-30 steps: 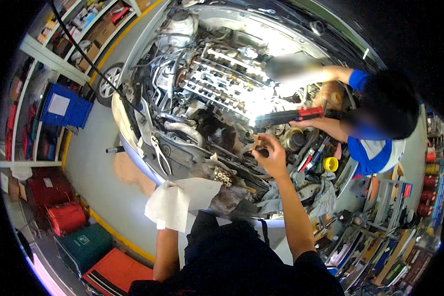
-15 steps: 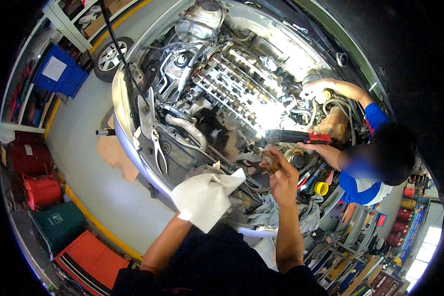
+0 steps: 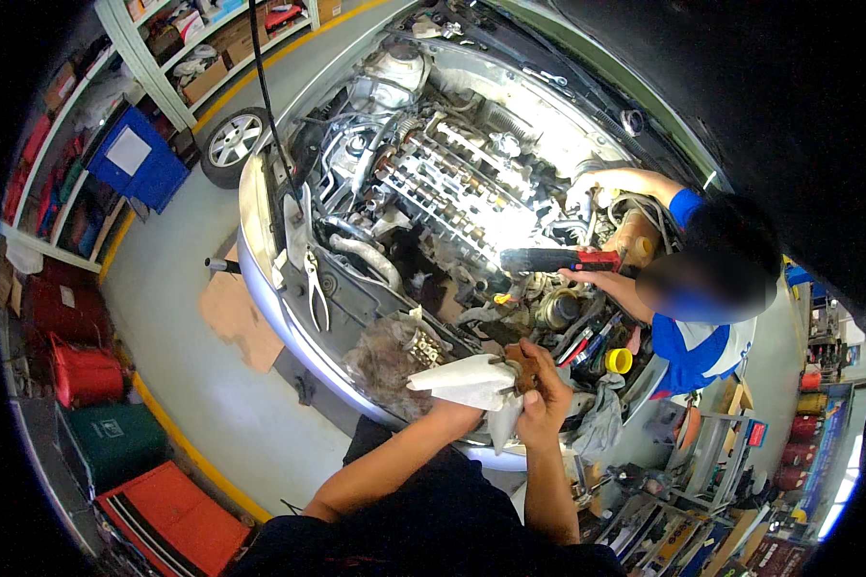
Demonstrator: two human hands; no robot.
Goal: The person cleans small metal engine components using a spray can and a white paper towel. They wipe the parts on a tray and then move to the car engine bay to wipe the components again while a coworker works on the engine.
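My left hand [image 3: 459,415] is closed on a white paper towel [image 3: 470,381], which hides most of its fingers. Right beside it, my right hand [image 3: 547,396] grips a small brownish metal part [image 3: 522,365] whose exact kind I cannot make out. The towel's edge touches this part. Both hands are over the front edge of a car's open engine bay. Just past my left hand, small metal pieces [image 3: 427,346] sit on a dirty rag [image 3: 380,354]. Farther off lies the uncovered engine top [image 3: 462,188], with its camshafts showing.
A co-worker [image 3: 707,332] leans in from the right, holding a red-and-black work light [image 3: 563,260]. Pliers [image 3: 316,291] rest on the front panel. Near the right side are a yellow cap [image 3: 619,361] and a grey rag [image 3: 599,415]. A wheel [image 3: 233,144] stands on the floor at left.
My left hand has brought the paper towel rightward to the brown part. My right hand has drawn back toward me with it. The view has shifted slightly.
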